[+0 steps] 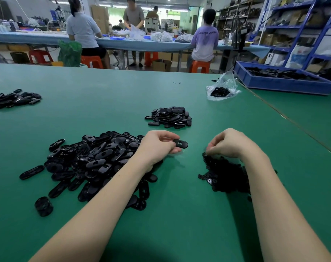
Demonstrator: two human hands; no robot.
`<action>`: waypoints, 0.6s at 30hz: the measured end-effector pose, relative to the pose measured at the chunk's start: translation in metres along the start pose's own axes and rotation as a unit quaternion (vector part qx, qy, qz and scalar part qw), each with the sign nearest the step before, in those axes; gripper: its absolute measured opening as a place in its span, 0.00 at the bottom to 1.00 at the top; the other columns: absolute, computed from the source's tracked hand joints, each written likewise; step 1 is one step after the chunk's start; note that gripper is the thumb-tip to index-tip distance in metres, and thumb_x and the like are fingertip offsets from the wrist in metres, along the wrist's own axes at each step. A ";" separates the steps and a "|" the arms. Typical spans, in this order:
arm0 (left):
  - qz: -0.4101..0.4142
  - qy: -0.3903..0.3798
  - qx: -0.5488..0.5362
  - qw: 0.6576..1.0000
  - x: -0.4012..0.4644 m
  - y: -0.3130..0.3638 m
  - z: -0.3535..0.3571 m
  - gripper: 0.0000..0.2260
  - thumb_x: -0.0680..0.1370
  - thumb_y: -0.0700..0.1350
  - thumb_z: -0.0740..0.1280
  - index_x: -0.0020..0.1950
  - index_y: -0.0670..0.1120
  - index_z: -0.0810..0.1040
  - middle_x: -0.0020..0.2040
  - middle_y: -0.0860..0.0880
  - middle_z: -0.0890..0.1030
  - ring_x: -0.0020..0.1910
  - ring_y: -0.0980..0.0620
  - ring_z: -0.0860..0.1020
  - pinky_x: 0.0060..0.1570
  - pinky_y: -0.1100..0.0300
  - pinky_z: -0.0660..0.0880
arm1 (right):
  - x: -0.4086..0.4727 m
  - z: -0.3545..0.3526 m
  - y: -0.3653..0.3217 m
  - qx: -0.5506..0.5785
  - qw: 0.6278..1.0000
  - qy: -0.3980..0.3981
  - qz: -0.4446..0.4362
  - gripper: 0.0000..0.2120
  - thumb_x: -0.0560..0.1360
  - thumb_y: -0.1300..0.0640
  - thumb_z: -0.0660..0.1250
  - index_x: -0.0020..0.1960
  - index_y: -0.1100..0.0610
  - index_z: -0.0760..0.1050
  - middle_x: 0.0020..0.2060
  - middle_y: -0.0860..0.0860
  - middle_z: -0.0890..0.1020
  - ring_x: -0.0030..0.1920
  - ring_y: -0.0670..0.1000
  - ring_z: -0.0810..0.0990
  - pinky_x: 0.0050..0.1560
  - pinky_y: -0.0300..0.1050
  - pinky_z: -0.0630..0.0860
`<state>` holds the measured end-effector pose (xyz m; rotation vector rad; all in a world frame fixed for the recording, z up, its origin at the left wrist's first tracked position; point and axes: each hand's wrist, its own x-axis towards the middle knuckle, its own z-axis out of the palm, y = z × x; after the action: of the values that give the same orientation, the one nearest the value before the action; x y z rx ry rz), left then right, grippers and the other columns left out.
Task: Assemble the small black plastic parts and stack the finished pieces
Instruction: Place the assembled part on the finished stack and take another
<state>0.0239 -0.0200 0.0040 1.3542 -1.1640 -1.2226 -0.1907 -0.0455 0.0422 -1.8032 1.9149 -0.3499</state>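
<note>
Pinching a glossy black oval plastic shell (180,144), the left hand (157,146) hovered — the right hand's (230,143) curled fingertips picked among small black ring-shaped parts (225,176) on the green bench (179,214).

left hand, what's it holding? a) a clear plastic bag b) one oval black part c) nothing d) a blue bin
b: the left hand pinches one oval black part just above the green table, beside the big pile of oval parts.
</note>
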 end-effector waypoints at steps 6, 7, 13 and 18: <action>-0.003 -0.008 -0.044 0.999 -0.002 0.003 0.000 0.09 0.78 0.30 0.66 0.53 0.39 0.82 0.50 0.38 0.85 0.41 0.49 0.87 0.41 0.65 0.82 | -0.003 0.007 -0.015 0.234 0.969 -0.058 -0.055 0.06 0.69 0.54 0.79 0.44 0.46 0.87 0.37 0.49 0.81 0.32 0.46 0.68 0.28 0.37 0.61; -0.006 -0.011 -0.054 0.998 -0.002 0.004 0.000 0.09 0.78 0.30 0.66 0.53 0.39 0.82 0.49 0.38 0.85 0.41 0.49 0.87 0.40 0.65 0.81 | -0.004 0.009 -0.016 0.241 0.967 -0.062 -0.058 0.06 0.69 0.54 0.79 0.44 0.45 0.87 0.38 0.49 0.82 0.33 0.46 0.68 0.28 0.37 0.61; -0.015 -0.042 -0.103 0.994 -0.005 0.006 0.000 0.09 0.77 0.28 0.68 0.55 0.37 0.81 0.47 0.39 0.86 0.45 0.47 0.87 0.41 0.64 0.82 | -0.002 0.017 -0.020 0.290 0.955 -0.054 -0.044 0.03 0.68 0.56 0.78 0.39 0.48 0.87 0.42 0.50 0.88 0.30 0.46 0.69 0.24 0.35 0.60; -0.015 -0.053 -0.093 0.994 -0.006 0.008 -0.001 0.10 0.75 0.29 0.70 0.53 0.39 0.82 0.46 0.38 0.86 0.42 0.49 0.85 0.41 0.64 0.82 | 0.000 0.019 -0.019 0.279 0.959 -0.035 -0.036 0.04 0.69 0.55 0.79 0.38 0.47 0.87 0.29 0.45 0.79 0.31 0.46 0.68 0.22 0.35 0.59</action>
<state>0.0237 -0.0151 0.0122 1.1836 -1.0774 -1.4035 -0.1646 -0.0450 0.0353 -1.4796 1.5023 -0.7563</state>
